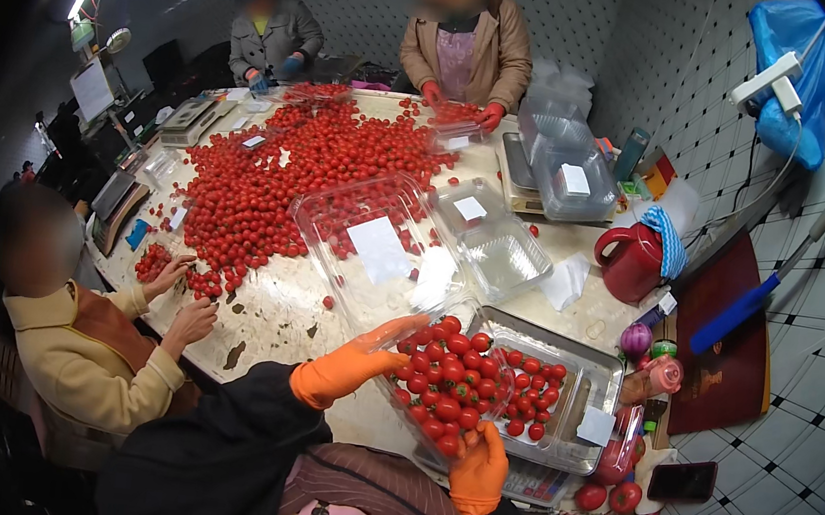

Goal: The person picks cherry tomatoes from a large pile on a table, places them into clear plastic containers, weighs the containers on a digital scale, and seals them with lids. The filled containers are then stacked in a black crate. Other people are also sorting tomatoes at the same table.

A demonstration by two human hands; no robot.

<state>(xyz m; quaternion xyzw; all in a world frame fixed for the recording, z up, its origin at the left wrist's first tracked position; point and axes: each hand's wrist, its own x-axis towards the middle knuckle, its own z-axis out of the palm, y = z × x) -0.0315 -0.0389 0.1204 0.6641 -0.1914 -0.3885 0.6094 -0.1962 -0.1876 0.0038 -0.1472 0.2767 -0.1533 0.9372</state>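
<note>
A transparent plastic clamshell box heaped with cherry tomatoes (449, 371) is held between my two hands. My left hand (352, 364), in an orange glove, grips its left side. On the near right edge of the box sits my right hand (479, 467), gloved the same way, with fingers curled around the plastic. Beside it, a second open container (569, 402) with some cherry tomatoes (534, 402) lies in a metal tray (601, 360). That tray rests on a scale, whose keypad (532, 485) shows partly under the near edge.
A large pile of loose cherry tomatoes (316, 172) covers the table's middle. An empty clamshell (375, 250) with a white label lies before me. Stacked boxes (575, 180), a red jug (627, 261) and larger tomatoes (625, 498) line the right. Several co-workers handle tomatoes around the table.
</note>
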